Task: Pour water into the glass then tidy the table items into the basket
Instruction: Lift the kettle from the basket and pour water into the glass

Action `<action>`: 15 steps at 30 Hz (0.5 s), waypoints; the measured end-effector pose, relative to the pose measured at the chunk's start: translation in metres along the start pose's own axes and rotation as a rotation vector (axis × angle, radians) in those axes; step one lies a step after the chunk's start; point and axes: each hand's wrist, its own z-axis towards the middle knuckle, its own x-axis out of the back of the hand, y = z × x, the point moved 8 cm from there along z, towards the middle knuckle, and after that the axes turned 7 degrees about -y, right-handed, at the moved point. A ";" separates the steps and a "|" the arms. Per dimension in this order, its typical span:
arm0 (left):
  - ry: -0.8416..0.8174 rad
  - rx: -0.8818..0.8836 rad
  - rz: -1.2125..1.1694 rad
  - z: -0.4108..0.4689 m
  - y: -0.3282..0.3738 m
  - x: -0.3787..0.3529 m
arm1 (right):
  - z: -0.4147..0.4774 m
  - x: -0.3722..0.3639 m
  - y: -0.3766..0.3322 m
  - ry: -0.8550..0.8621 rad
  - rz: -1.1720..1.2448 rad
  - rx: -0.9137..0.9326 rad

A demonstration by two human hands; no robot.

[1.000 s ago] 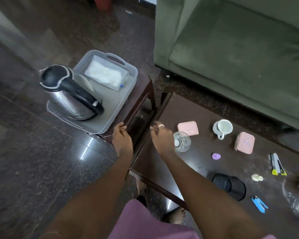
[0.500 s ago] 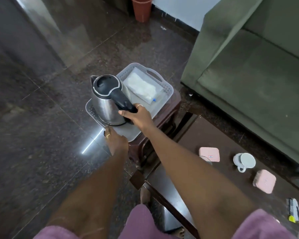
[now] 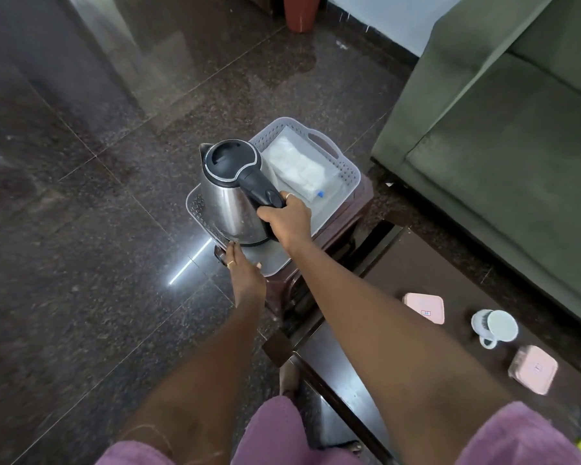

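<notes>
Right hand (image 3: 287, 220) clenched round the kettle (image 3: 227, 204) handle, inside the basket (image 3: 347, 166)
Kettle stands upright at the basket's 8 o'clock end, a white pouch (image 3: 299, 166) at its 2 o'clock; left hand (image 3: 246, 277) lies released, fingers flat on the basket's 6 o'clock rim; the table (image 3: 450, 286) at 4 o'clock carries a mug (image 3: 498, 325) and pink boxes (image 3: 534, 374)

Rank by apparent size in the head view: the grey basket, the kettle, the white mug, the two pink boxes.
1. grey basket
2. kettle
3. white mug, farther pink box and nearer pink box look about alike; they lie nearer the camera, so no ranking among them.
</notes>
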 end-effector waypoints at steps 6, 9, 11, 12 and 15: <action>-0.015 0.007 0.088 0.000 0.002 0.000 | -0.019 0.025 -0.022 0.050 0.043 0.080; -0.077 0.042 0.228 -0.001 0.005 -0.001 | -0.032 0.050 -0.040 0.097 0.093 0.120; -0.059 0.055 0.305 -0.007 0.008 0.002 | -0.042 0.072 -0.052 0.142 0.094 0.142; -0.042 0.051 0.340 -0.012 0.013 0.003 | -0.049 0.086 -0.056 0.166 0.101 0.151; -0.020 -0.014 0.446 -0.033 0.031 -0.004 | -0.074 0.134 -0.057 0.264 0.057 0.160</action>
